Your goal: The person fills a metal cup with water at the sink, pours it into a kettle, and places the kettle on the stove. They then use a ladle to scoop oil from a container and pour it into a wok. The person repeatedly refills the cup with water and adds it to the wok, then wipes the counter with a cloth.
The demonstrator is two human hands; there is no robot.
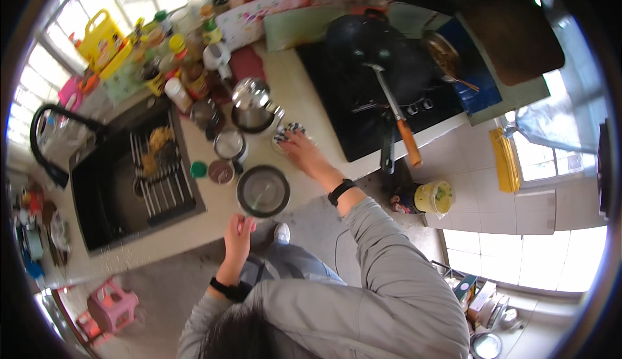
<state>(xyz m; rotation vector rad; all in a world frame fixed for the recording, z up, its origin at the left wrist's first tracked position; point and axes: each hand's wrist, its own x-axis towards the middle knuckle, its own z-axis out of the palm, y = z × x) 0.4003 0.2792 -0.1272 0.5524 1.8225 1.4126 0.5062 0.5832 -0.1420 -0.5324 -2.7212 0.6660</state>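
Note:
My right hand (303, 152) presses down on a black-and-white patterned cloth (290, 132) on the counter, between the cooktop and the pots. The palm and fingers cover part of the cloth. My left hand (237, 236) is loosely curled in front of the counter's edge, with nothing visible in it. Just beyond it lies a round dark-rimmed pan or lid (263, 191). A metal pot (252, 117) with a shiny lid (251, 93) tilted over it stands behind the cloth. Beside it are a glass jar (230, 145), a brown round lid (221, 172) and a green cap (198, 169).
At right, a black wok (379, 58) with a wooden-handled spatula (398, 121) sits on the cooktop (359, 138); the handle overhangs the front. A black sink (107, 213) with a rack (165, 191) lies left. Bottles (194, 80) crowd the back. A pink stool (114, 305) stands on the floor.

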